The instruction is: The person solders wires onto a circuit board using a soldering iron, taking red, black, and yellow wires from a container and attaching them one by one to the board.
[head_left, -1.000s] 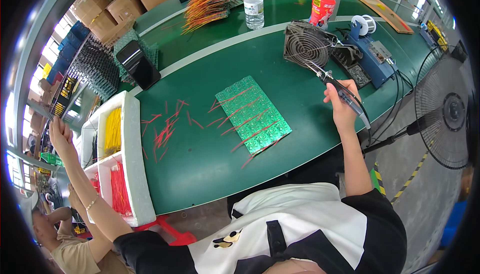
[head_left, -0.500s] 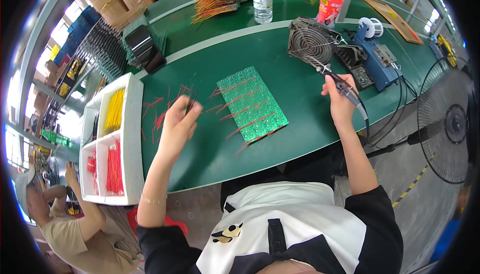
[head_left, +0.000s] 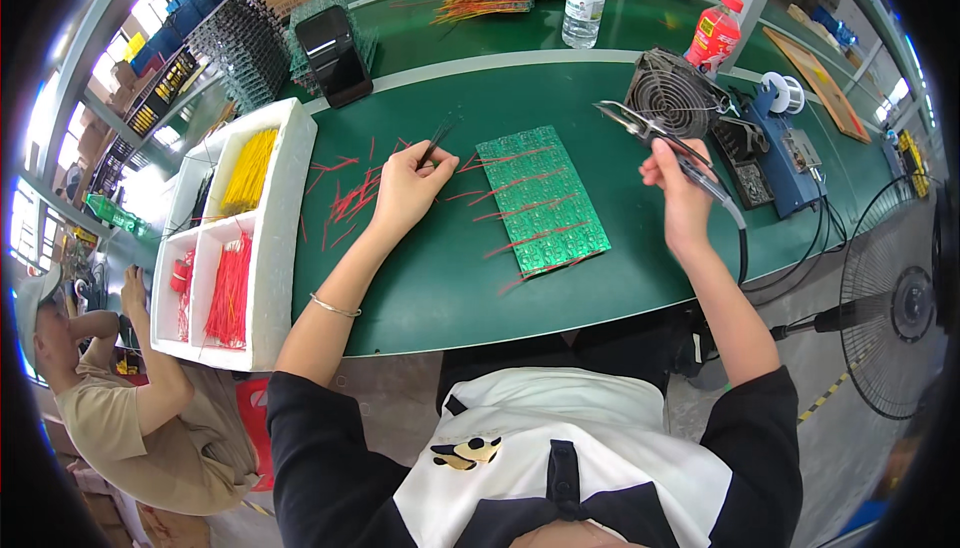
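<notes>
My left hand (head_left: pixel 412 186) is closed, pinching a few thin dark strands (head_left: pixel 440 134) that look like black wires, left of the green circuit board panel (head_left: pixel 545 180). Several red wires lie in rows across that panel, their ends sticking out past its left edge. Beyond the panel's right side, my right hand (head_left: pixel 680 203) grips a soldering iron (head_left: pixel 712 186) in the air, tip pointing up and left, cable hanging down behind. Loose red wires (head_left: pixel 350 200) are scattered on the green table under and left of my left hand.
A white foam box (head_left: pixel 283 248) with yellow and red wires stands at left, a dark phone (head_left: pixel 333 56) behind it. Right of the panel are a round-grilled fan (head_left: pixel 668 98) and a blue solder feeder (head_left: pixel 790 153). Two bottles stand behind. A co-worker (head_left: pixel 150 398) sits at far left.
My left hand has moved right and away from me, closer to the panel, still holding the dark strands. The soldering iron stays in my right hand. The whole view has shifted somewhat.
</notes>
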{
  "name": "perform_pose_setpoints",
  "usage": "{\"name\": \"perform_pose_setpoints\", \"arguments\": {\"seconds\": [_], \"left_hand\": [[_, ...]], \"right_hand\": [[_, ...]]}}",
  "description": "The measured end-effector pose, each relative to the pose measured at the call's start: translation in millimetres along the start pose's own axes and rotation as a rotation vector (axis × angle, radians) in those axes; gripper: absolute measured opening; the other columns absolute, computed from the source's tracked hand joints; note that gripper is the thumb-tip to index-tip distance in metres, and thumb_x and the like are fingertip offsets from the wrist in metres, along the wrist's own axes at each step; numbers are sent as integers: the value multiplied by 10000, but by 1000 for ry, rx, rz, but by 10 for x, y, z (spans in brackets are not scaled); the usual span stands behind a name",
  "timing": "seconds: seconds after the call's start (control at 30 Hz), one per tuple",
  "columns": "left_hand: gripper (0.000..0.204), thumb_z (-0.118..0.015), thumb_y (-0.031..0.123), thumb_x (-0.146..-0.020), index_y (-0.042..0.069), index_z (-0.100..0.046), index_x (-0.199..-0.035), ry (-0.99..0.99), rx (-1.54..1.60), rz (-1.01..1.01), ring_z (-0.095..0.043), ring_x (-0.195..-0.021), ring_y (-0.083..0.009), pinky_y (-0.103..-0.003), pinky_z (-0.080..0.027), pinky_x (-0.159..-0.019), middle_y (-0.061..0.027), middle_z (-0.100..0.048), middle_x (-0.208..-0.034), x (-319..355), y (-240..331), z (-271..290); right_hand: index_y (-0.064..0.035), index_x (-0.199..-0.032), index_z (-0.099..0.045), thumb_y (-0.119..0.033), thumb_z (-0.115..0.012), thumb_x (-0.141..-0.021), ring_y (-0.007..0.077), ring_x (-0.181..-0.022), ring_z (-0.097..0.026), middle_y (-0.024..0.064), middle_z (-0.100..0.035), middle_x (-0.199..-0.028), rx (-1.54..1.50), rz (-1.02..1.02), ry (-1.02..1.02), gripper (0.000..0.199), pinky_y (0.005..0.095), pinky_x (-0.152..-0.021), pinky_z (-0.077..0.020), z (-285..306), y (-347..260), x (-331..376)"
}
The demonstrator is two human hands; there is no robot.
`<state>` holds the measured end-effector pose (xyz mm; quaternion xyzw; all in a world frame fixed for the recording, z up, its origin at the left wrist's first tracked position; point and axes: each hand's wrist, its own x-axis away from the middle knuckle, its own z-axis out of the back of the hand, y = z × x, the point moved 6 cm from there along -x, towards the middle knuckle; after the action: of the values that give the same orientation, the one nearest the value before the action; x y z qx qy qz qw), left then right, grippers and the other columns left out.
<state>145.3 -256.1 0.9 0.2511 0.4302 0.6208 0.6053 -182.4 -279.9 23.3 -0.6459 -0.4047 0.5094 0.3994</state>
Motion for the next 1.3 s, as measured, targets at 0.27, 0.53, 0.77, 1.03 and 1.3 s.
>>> {"name": "perform_pose_setpoints", "arguments": {"seconds": [0.27, 0.53, 0.77, 1.03, 1.3], "left_hand": [[115, -633, 111, -778, 3, -639, -818, 82, -47, -207, -249, -479, -25, -213, -226, -434, 41, -348, -495, 25, 191, -66], [108, -610, 62, -760, 4, -657, -839, 30, -73, -79, -222, -466, -38, -223, -210, -425, 33, -246, -483, 4, 63, -34], [125, -637, 65, -719, 6, -656, -827, 31, -85, -71, -231, -431, -70, -246, -237, -402, -14, -290, -444, -28, 82, -64], [111, -658, 60, -719, -2, -654, -811, 33, -82, -71, -228, -434, -76, -250, -235, -395, -22, -297, -449, -14, 37, -62], [101, -664, 64, -726, -12, -651, -790, 46, -72, -70, -234, -431, -75, -248, -231, -392, -31, -314, -456, -26, 91, -51]], "right_hand": [[-23, -847, -478, -123, -615, -840, 92, -564, -547, 82, -591, -690, 61, 19, -297, 169, 217, -522, -432, -637, 147, 59], [-24, -829, -464, -110, -625, -828, 82, -527, -524, 91, -592, -685, -33, -98, -380, 182, 207, -489, -423, -785, 271, 138], [-29, -811, -466, -96, -634, -819, 80, -519, -531, 88, -589, -670, -9, -168, -424, 181, 204, -471, -426, -742, 309, 121], [-28, -805, -465, -90, -637, -813, 81, -514, -535, 92, -588, -662, -32, -193, -452, 182, 207, -465, -434, -768, 349, 130], [-27, -801, -471, -107, -642, -814, 77, -512, -528, 90, -589, -661, -3, -188, -457, 189, 202, -467, -427, -765, 324, 123]]}}
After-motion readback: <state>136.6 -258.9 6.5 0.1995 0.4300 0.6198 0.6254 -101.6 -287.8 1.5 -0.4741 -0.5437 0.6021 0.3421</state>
